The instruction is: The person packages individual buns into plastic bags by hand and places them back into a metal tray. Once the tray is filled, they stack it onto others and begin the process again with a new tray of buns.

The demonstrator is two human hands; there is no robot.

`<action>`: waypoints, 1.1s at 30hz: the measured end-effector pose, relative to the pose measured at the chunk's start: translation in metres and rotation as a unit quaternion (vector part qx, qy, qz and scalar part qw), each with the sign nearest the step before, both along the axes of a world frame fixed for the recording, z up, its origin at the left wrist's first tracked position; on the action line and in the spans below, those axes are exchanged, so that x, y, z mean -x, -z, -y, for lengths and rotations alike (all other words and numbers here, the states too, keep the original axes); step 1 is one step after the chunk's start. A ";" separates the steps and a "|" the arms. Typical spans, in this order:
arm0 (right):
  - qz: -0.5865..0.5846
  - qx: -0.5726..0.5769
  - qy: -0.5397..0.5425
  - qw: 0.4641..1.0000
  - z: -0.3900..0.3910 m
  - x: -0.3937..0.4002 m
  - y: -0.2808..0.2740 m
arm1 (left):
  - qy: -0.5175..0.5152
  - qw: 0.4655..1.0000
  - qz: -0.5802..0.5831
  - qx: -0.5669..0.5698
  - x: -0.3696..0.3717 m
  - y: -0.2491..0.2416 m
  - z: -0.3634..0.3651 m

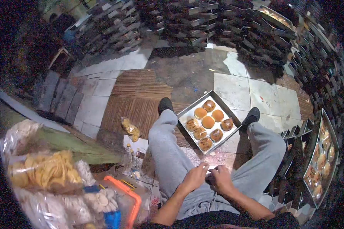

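My left hand [196,177] and my right hand [221,180] are close together over my lap, fingers closed. Between their fingertips shows a small white item [211,167], too small to tell its kind. Just beyond them, on the floor between my feet, lies a square metal tray [187,134] turned at an angle. Several round browned buns [208,122] sit in it. Some buns are smooth and golden, others are darker with a patterned or glossy top.
To my left are clear bags of yellow pieces [51,168] and an orange-handled box [133,198]. A smaller bag [130,129] lies on the floor. At right, a second tray [309,173] of wrapped buns rests on stacked trays. More stacks [187,23] line the back.
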State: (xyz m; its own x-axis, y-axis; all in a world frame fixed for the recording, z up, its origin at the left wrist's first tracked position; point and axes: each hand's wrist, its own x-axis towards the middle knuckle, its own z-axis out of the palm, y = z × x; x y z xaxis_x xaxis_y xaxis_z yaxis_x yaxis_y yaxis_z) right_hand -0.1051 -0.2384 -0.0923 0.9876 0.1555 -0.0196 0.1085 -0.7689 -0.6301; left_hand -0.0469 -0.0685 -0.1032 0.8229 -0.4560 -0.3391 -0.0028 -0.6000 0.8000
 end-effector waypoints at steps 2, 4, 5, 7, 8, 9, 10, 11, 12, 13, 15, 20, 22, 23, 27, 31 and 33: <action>-0.013 0.014 -0.006 1.000 0.006 0.003 0.034 | 0.001 1.000 0.016 0.009 0.001 0.012 0.001; -0.056 0.121 -0.039 0.990 0.007 0.001 0.057 | 0.008 0.999 0.039 0.020 0.002 0.024 0.003; -0.023 0.103 -0.014 0.994 0.008 0.000 0.052 | 0.037 0.994 0.096 0.029 0.006 0.032 0.004; 0.006 0.084 -0.001 0.996 0.006 -0.002 0.024 | 0.067 0.984 0.160 0.036 0.002 0.022 0.007; 0.022 0.066 0.011 0.998 0.006 0.002 0.015 | 0.054 0.994 0.096 0.024 0.006 0.007 0.008; -0.008 0.030 0.013 0.999 0.008 0.005 0.011 | 0.040 0.999 0.032 0.013 0.007 -0.005 0.009; -0.004 0.027 0.013 1.000 0.012 0.007 0.011 | 0.040 0.999 0.036 0.010 0.006 -0.007 0.009; -0.048 -0.011 0.002 0.999 0.016 0.010 0.013 | 0.023 1.000 -0.007 0.010 0.005 -0.009 0.009; -0.094 -0.049 -0.009 0.994 0.020 0.012 0.014 | 0.006 0.999 -0.050 0.011 0.005 -0.009 0.010; -0.019 -0.081 -0.033 0.996 0.024 0.011 0.019 | 0.008 0.999 -0.050 0.009 0.008 -0.001 0.013; -0.014 -0.085 -0.027 0.996 0.041 -0.001 0.002 | -0.018 0.993 0.097 0.072 0.011 0.015 0.019; 0.017 -0.146 0.061 0.987 0.066 -0.048 -0.069 | 0.085 0.985 0.149 0.002 -0.037 -0.018 0.027; 0.021 -0.122 0.037 0.992 0.062 -0.054 -0.087 | 0.132 0.930 0.336 -0.066 -0.065 -0.047 0.025; 0.026 -0.156 0.011 0.987 0.058 -0.055 -0.089 | 0.134 0.930 0.336 -0.060 -0.072 -0.052 0.026; 0.029 -0.166 -0.049 0.985 0.045 -0.051 -0.057 | 0.194 0.888 0.416 0.010 -0.091 -0.062 0.023; 0.048 -0.100 -0.051 0.992 0.037 -0.062 -0.044 | 0.223 0.896 0.384 0.023 -0.077 -0.098 0.031; 0.016 -0.139 -0.064 0.988 0.036 -0.081 -0.035 | 0.178 0.909 0.375 0.044 -0.076 -0.100 0.034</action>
